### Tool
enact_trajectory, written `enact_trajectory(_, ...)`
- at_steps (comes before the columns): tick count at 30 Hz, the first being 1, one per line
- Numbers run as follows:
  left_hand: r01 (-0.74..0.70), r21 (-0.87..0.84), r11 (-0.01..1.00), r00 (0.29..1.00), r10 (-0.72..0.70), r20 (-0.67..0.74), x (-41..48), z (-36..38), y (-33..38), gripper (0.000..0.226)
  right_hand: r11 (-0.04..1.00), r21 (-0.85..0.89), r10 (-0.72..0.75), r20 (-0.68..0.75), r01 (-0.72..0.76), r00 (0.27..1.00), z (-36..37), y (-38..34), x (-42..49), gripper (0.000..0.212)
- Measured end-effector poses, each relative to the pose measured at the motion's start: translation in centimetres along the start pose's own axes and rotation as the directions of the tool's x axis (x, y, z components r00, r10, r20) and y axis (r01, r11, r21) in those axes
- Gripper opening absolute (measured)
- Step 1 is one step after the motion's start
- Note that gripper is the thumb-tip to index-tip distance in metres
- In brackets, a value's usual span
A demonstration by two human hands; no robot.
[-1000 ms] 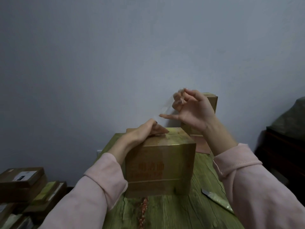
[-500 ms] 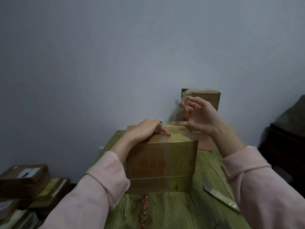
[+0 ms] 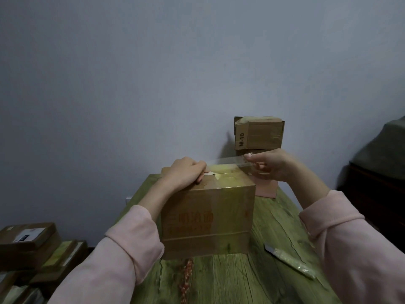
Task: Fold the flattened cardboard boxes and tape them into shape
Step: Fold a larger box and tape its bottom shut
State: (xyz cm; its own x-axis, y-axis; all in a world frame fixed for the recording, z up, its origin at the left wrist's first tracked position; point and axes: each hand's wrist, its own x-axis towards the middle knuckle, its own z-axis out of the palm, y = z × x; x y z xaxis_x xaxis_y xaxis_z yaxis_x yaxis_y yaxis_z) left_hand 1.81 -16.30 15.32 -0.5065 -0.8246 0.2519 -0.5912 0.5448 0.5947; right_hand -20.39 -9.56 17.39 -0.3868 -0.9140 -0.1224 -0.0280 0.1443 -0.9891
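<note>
Brown cardboard box with red print (image 3: 208, 218) upright at mid desk, flaps folded down, top seam in view with a torn pale patch beside it. Left hand (image 3: 186, 174) on the box top toward its left end, fingers (image 3: 199, 172) bent, tips pinning the near end of a strip of clear tape (image 3: 228, 162) against the seam. Right hand (image 3: 271, 164) raised just past the box's far right corner, thumb and fingers clamped on the other end of the strip. Tape taut between both hands, slanting slightly upward over the top, not yet laid flat. Green-stained plank desk (image 3: 274, 227) under everything. Behind the right hand and partly hidden by it: small brown carton marked "M-10" (image 3: 258, 133) stacked on another carton, only a sliver of the lower one showing. Pinkish cardboard piece (image 3: 266, 189) behind the main box, below the right wrist; leaning or standing, cannot tell which. Near the right desk edge, well apart from the box: narrow blade-like tool in a clear wrapper (image 3: 289, 260), lying slantwise. Reddish streak (image 3: 186, 279) on the planks just in front of the box. Off the desk to the left, lower down: stack of flat brown parcels with labels (image 3: 28, 244). Dark wooden cabinet (image 3: 377, 194) at far right, grey cloth heap (image 3: 392, 145) on top. Plain grey wall (image 3: 153, 84) behind. Pink sleeves (image 3: 131, 238) on both forearms.
</note>
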Motion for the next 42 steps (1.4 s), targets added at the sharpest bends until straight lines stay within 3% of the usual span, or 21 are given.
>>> enact_trajectory(5, -0.009, 0.078, 0.997, 0.995, 0.016, -0.095, -0.1, 0.2, 0.2, 0.054, 0.999, -0.046, 0.007, -0.042, -0.009, 0.999, 0.3, 0.6, -0.1, 0.01)
enact_trajectory(12, -0.008, 0.108, 0.994, 0.995, 0.018, -0.094, 0.7, 0.4, -1.2, 0.055, 1.0, -0.008, 0.02, -0.157, -0.021, 0.987, -1.0, 1.8, 0.4, 0.015)
enact_trajectory(16, 0.018, 0.067, 0.998, 0.994, -0.01, -0.111, 0.9, 0.4, -1.0, 0.055, 0.991, 0.127, 0.05, -0.019, -0.048, 0.999, -2.0, 1.7, 0.1, 0.012)
enact_trajectory(20, 0.025, 0.06, 0.998, 0.993, -0.018, -0.114, 1.0, 0.5, -0.5, 0.033, 0.982, 0.188, -0.042, 0.032, 0.035, 0.999, -1.6, 0.2, -0.3, 0.007)
enact_trajectory(23, 0.041, 0.068, 0.997, 0.989, -0.03, -0.145, 1.2, 0.6, 0.1, 0.042, 0.98, 0.179, -0.091, 0.047, 0.082, 0.995, -1.4, -0.5, -0.5, 0.009)
enact_trajectory(31, 0.006, 0.344, 0.939, 0.972, 0.075, -0.222, 1.3, 2.0, 1.0, 0.018, 0.941, 0.168, -0.319, 0.151, 0.294, 0.936, 0.3, -3.1, -1.8, 0.028)
enact_trajectory(36, -0.04, 0.239, 0.97, 0.986, 0.077, -0.147, 1.1, 1.9, 0.4, 0.015, 0.842, 0.392, -0.431, 0.071, 0.372, 0.9, 1.1, -7.1, -3.5, 0.005)
enact_trajectory(39, 0.004, 0.158, 0.987, 0.989, 0.02, -0.146, 1.2, 1.1, 0.3, 0.02, 0.843, 0.404, -0.448, 0.159, 0.356, 0.88, 1.6, -8.0, -3.7, 0.006)
enact_trajectory(42, 0.056, -0.098, 0.994, 0.997, -0.062, -0.056, 1.5, 0.6, 0.2, 0.042, 0.864, 0.404, -0.419, 0.249, 0.299, 0.873, 2.6, -7.6, -3.4, 0.003)
